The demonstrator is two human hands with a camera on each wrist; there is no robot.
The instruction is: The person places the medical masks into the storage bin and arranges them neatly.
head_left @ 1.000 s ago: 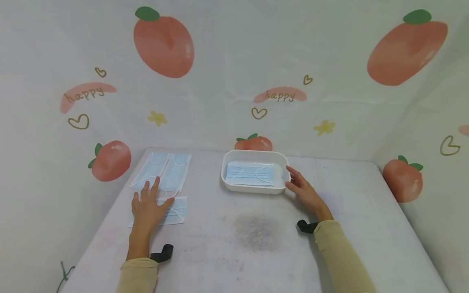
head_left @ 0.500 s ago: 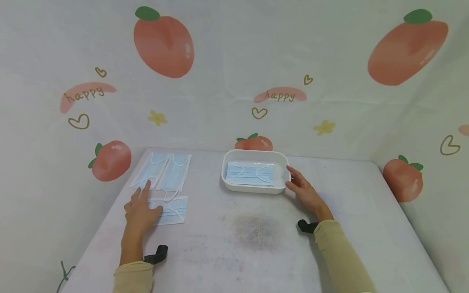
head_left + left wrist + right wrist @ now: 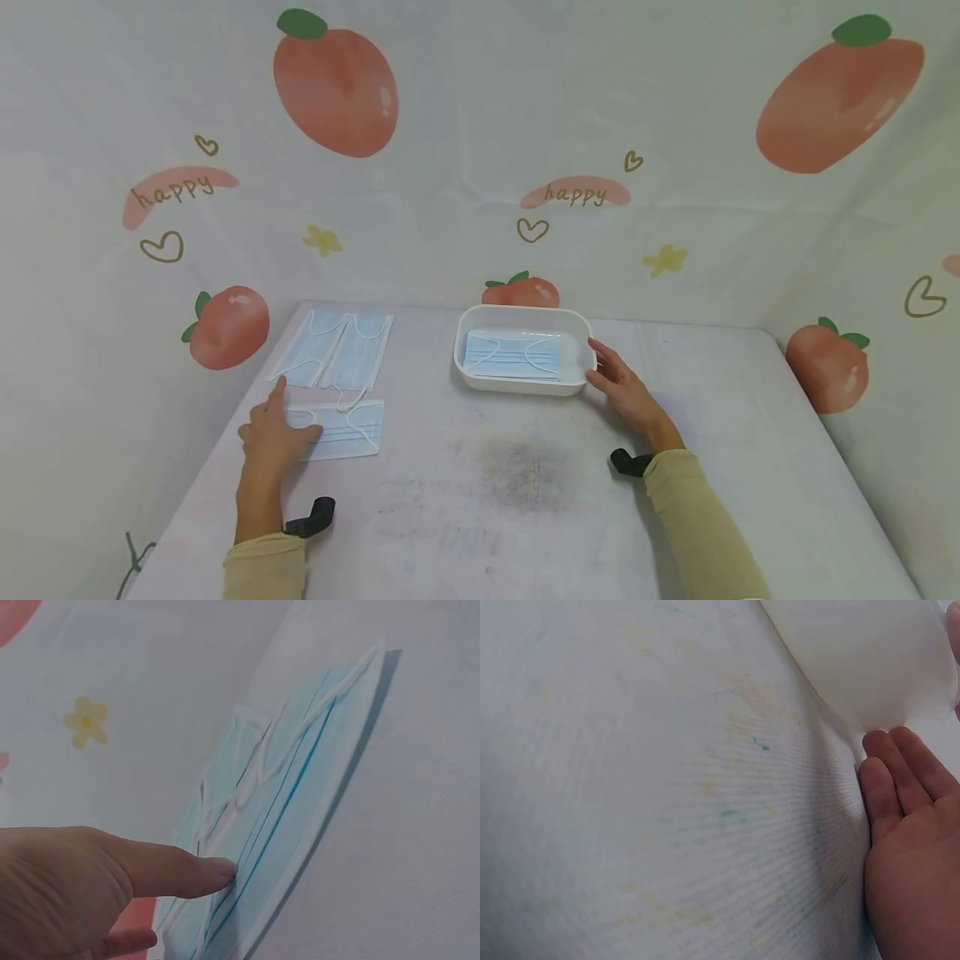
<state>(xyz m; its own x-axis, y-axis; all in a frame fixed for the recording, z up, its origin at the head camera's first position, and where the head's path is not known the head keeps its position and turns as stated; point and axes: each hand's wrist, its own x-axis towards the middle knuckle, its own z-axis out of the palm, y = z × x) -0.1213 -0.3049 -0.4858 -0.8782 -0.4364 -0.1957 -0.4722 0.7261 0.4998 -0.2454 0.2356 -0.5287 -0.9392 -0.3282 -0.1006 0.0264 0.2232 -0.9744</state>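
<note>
From the head view, I see the left hand (image 3: 272, 433) has slid back toward me and to the left: a second ago its palm lay flat over the nearest face mask (image 3: 341, 428), and now only the thumb and fingertips (image 3: 315, 432) reach the mask's left edge, the forefinger pointing away up the surface (image 3: 525, 492). The mask itself lies flat, uncovered across most of its width, just in front of two more masks (image 3: 337, 350) set side by side farther back. I read that as the hand moving to the edge for a pinch rather than pressing down. The right hand (image 3: 622, 390) has not moved; its straight fingers rest against the right end of the white tray (image 3: 587, 354), which holds one folded mask (image 3: 512, 356).

In the left wrist view, one finger (image 3: 187, 874) lies stretched out with its tip touching the mask's near blue edge (image 3: 300, 817); the ear loop runs white across the pleats. Nothing is lifted off the surface, and I cannot see a second finger under the edge, so I would not call it gripped yet.

In the right wrist view, the right hand's fingers (image 3: 900, 776) lie straight and together, tips up against the tray's white wall (image 3: 862, 660), holding nothing. The tray looks steadied for receiving the next mask.
</note>
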